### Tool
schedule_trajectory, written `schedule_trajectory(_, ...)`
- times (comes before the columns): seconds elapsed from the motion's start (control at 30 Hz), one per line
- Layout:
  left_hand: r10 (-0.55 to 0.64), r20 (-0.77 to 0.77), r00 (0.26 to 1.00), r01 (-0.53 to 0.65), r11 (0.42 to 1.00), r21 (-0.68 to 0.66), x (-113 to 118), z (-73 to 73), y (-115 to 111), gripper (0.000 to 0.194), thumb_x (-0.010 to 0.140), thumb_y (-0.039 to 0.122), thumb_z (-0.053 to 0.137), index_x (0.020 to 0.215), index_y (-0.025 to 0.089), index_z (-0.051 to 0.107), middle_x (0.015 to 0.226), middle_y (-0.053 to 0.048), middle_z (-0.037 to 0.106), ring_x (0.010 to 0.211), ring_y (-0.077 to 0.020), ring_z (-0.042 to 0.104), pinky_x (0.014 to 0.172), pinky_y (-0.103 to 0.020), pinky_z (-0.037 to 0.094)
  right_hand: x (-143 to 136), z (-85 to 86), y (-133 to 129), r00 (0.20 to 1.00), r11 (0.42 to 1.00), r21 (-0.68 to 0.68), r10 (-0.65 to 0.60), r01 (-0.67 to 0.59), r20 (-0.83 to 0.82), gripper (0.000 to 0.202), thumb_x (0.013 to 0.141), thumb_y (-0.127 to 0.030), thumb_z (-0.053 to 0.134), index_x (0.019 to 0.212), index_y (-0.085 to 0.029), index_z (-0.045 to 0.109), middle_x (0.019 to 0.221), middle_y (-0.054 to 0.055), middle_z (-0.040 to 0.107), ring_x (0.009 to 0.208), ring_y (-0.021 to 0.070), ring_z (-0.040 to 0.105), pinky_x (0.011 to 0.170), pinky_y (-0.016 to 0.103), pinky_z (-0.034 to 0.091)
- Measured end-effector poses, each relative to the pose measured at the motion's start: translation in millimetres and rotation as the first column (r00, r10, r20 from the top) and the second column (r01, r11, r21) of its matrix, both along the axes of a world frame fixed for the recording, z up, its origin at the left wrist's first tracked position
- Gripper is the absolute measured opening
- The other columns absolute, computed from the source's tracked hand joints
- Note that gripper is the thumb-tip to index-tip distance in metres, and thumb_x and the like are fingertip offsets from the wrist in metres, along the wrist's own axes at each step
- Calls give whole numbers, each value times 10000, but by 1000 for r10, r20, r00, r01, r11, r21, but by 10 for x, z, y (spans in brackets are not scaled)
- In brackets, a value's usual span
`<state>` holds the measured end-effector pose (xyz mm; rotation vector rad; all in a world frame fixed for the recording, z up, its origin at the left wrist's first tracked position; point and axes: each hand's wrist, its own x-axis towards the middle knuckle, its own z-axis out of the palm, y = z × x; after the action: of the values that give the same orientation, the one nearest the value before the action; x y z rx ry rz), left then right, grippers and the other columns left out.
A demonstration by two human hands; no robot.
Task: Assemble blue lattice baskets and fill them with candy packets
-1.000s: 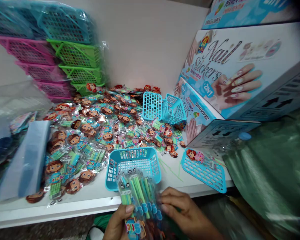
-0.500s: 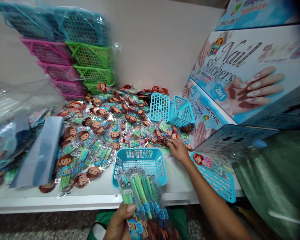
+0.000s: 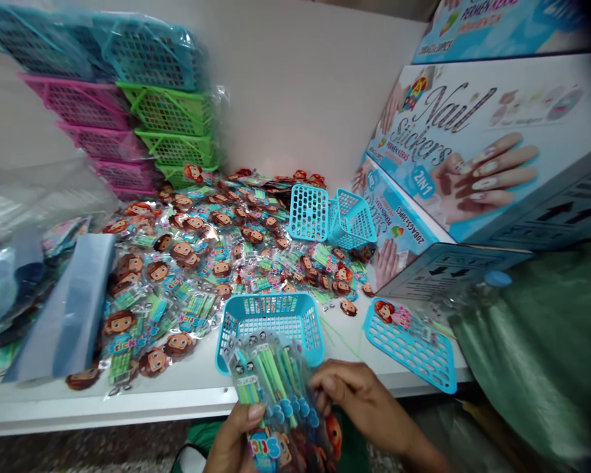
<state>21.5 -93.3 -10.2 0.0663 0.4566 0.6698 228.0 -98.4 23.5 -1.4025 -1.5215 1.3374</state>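
My left hand (image 3: 236, 433) grips a fanned bundle of clear candy stick packets (image 3: 276, 374), thumb on the front one. Green sticks show at their upper ends and printed cartoon heads at the lower ends. My right hand (image 3: 364, 404) is closed at the bundle's right side, its fingers pinching a packet with a red-haired figure (image 3: 333, 433); its fingertips partly hide the packet. Just behind the bundle, on the table edge, stands a blue plastic basket (image 3: 308, 309), its front partly covered by the packets.
A wide heap of packets (image 3: 192, 249) covers the table behind. Stacked wrapped baskets (image 3: 172, 108) rise at back left, nail sticker boxes (image 3: 473, 144) at right. A blue perforated lid (image 3: 423, 355) carries one packet. Small blue baskets (image 3: 353, 220) stand near the boxes.
My right hand has come back from the heap toward me, to the right side of the bundle, with a packet. My left hand keeps its hold on the bundle. The view has shifted slightly.
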Motion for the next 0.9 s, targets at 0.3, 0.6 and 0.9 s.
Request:
schedule_trajectory(0.3,14,48,999,-15,1000,7,-34,-72,-62,270,808,196,576,1043,151,701,789,-94,738,817,-275,700,829,-425,498,868,-620,1760,603,883,438,-443,167,664,517,808,-205,591,1306,-96,504,1360,195,481,1263,330,410,1034,471,323)
schedule_trajectory(0.6,-50,142,989,52,999,-13,-8,86,31,315,779,301,616,1025,130,713,758,-99,742,837,-294,698,830,-424,505,1009,-495,1530,552,866,475,-475,156,685,356,910,-209,402,1159,-102,634,1178,154,643,1114,256,561,998,391,385)
schedule_trajectory(0.9,81,84,993,-78,996,-35,67,141,116,187,818,202,582,820,161,764,755,-59,750,875,-255,694,934,-389,464,-110,-76,-206,957,955,84,-288,283,43,265,908,-385,515,1057,-211,650,918,53,710,832,169,665,721,241,522)
